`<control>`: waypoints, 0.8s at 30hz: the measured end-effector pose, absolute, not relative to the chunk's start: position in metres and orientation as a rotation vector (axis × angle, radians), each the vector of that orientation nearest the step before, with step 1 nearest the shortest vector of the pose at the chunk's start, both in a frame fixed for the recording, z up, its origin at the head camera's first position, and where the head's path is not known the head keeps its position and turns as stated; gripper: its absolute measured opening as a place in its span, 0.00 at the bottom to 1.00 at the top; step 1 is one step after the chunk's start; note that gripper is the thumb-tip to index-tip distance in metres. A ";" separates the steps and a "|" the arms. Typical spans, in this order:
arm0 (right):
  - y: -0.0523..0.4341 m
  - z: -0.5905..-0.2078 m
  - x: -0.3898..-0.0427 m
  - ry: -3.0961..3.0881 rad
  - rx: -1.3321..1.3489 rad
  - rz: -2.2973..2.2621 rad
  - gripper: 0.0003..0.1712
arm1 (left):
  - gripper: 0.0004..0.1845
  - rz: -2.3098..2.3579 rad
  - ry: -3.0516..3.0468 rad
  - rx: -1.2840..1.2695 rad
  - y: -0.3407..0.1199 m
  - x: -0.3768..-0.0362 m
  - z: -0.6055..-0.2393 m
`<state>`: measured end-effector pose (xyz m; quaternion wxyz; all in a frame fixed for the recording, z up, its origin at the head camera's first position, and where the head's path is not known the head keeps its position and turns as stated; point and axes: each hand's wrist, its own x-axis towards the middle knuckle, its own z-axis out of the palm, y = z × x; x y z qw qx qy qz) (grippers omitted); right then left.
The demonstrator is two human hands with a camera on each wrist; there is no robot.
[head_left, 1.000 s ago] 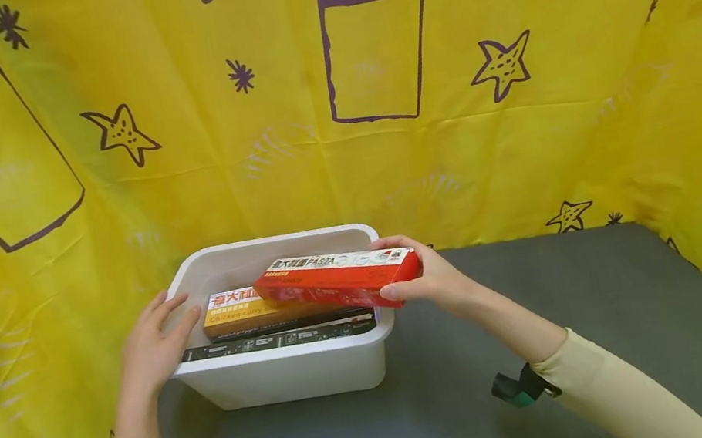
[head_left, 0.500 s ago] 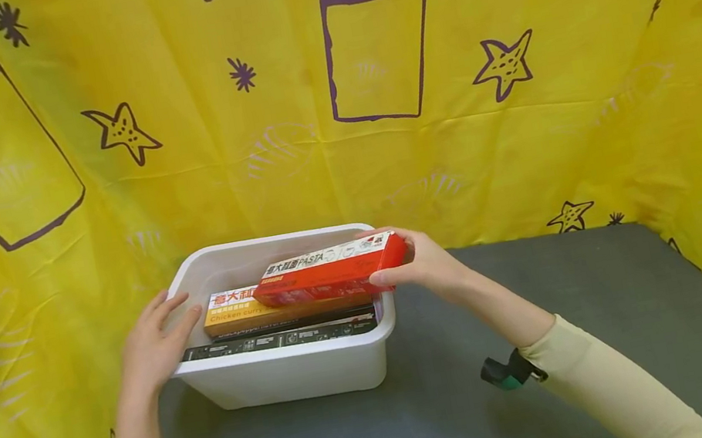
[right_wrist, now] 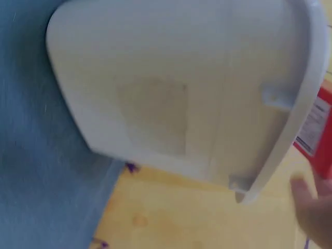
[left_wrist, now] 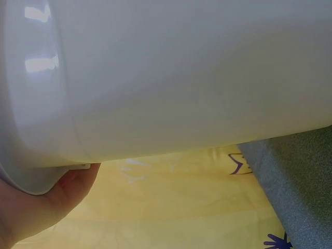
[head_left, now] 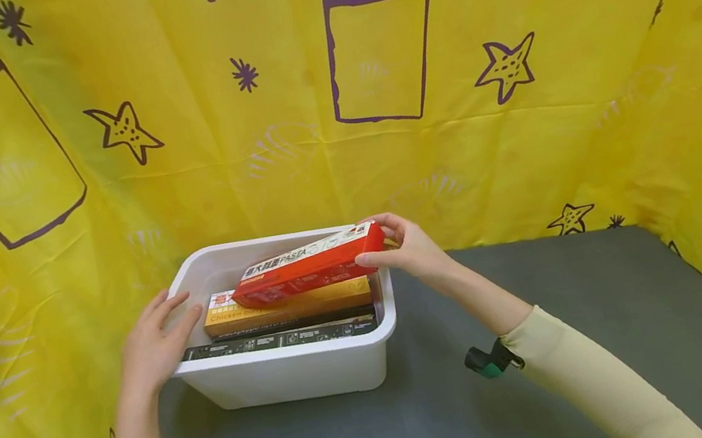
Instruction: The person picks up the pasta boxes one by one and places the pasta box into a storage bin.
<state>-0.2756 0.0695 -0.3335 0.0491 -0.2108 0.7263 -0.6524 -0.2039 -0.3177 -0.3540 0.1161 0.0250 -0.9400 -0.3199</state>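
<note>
**Red pasta box held over a white bin**

We see a grey table [head_left: 556, 339] walled by a yellow sheet [head_left: 172, 164] drawn with purple stars and rectangles. The white bin [head_left: 294, 374] stands on the table against the sheet. Inside the bin lie an orange box [head_left: 289, 306] and, nearer us, a black box [head_left: 277, 339]. Our right hand [head_left: 402, 249] reaches over the bin's right rim, thumb and fingers curled round the end of the red box [head_left: 306, 266], which tilts above the orange box with its far end lower. Our left hand [head_left: 151, 348] rests on the bin's left rim, fingers relaxed and straight along the edge, gripping nothing. Both sleeves are cream.
</note>
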 end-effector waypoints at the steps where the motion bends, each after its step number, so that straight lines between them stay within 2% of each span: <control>1: 0.069 -0.335 -0.279 2.300 -0.672 -1.947 0.34 | 0.35 -0.941 -2.753 0.073 -0.317 -0.204 -0.354; 8: 0.071 -0.342 -0.287 2.919 -0.781 -1.686 0.38 | 0.35 -0.972 -2.755 0.069 -0.314 -0.205 -0.355; 17: 0.095 -0.356 -0.270 2.943 -0.715 -1.593 0.41 | 0.36 -0.987 -2.751 0.074 -0.319 -0.203 -0.354; 24: 0.124 -0.365 -0.255 2.958 -0.559 -1.529 0.45 | 0.37 -0.918 -2.786 0.065 -0.325 -0.200 -0.352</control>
